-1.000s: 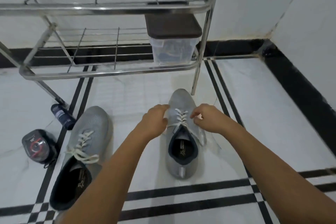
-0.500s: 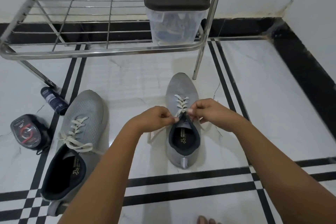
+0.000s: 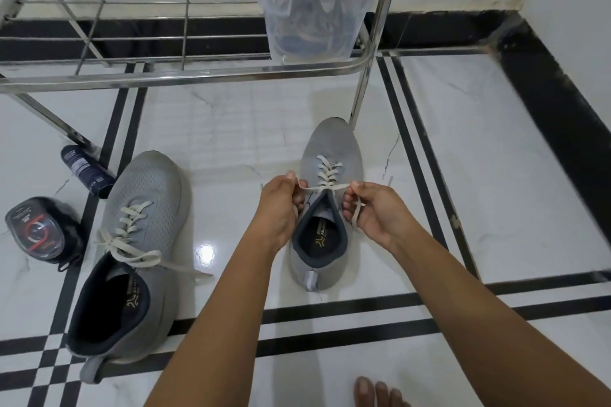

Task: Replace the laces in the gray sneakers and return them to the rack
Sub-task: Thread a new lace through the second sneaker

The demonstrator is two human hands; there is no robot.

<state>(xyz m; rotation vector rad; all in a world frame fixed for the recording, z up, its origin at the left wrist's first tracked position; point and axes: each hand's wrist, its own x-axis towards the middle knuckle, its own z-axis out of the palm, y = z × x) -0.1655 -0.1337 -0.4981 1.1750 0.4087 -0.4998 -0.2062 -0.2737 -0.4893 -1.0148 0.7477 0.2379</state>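
Note:
Two gray sneakers stand on the white tiled floor, toes toward the rack. The right sneaker (image 3: 330,155) carries a cream lace (image 3: 325,172) threaded up its eyelets. My left hand (image 3: 281,205) pinches one lace end at the sneaker's left side, and my right hand (image 3: 370,208) pinches the other end at its right; the lace runs taut between them across the tongue. The left sneaker (image 3: 142,205) stands apart to the left, laced, with loose ends lying on the floor. The steel rack (image 3: 205,74) stands just beyond both.
A clear plastic box (image 3: 310,16) with a dark lid sits on the rack's lower shelf at its right end. A dark tube (image 3: 86,170) and a round black tin (image 3: 34,231) lie left of the sneakers. My toes (image 3: 377,393) show at the bottom. Walls close the corner at right.
Both hands moved apart from the middle of the tongue, drawing the lace ends out sideways until the lace is taut. The camera tilted down and closer.

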